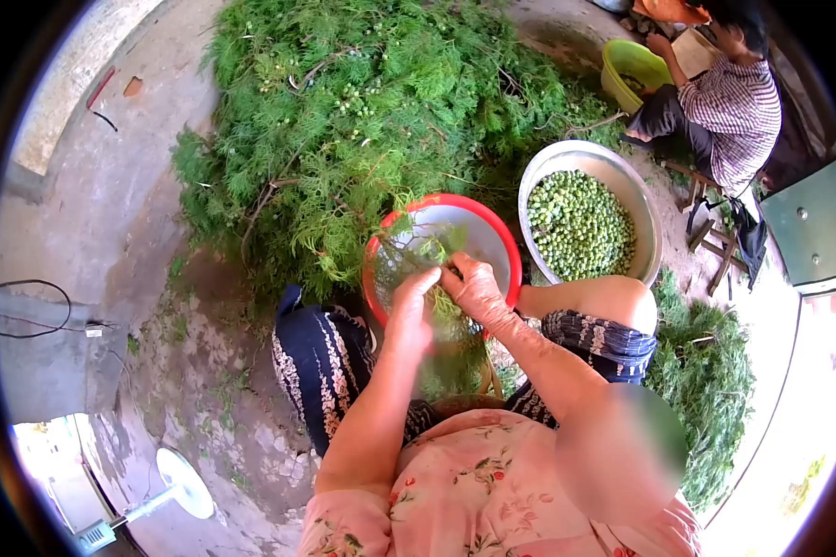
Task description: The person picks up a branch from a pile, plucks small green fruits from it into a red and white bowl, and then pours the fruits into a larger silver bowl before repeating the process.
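Both hands meet over a red-rimmed basin (pixel 508 243) between the knees. My left hand (pixel 415 299) is closed, its fingertips pinched on a green branch (pixel 427 249) whose feathery leaves hang over the basin. Beside it, on the right, my right hand (pixel 474 286) has its fingers curled together at the same branch; whatever lies between these fingers is too small to make out. More greenery hangs below the hands, towards the lap. A metal basin (pixel 648 206) holding many small round green fruits (pixel 581 223) stands just right of the red-rimmed one.
A large heap of leafy branches (pixel 344 121) lies ahead, with a smaller pile (pixel 701 381) at the right. A seated person (pixel 729 116) is at the upper right by a yellow-green basin (pixel 630 70). A white fan (pixel 186 483) stands lower left.
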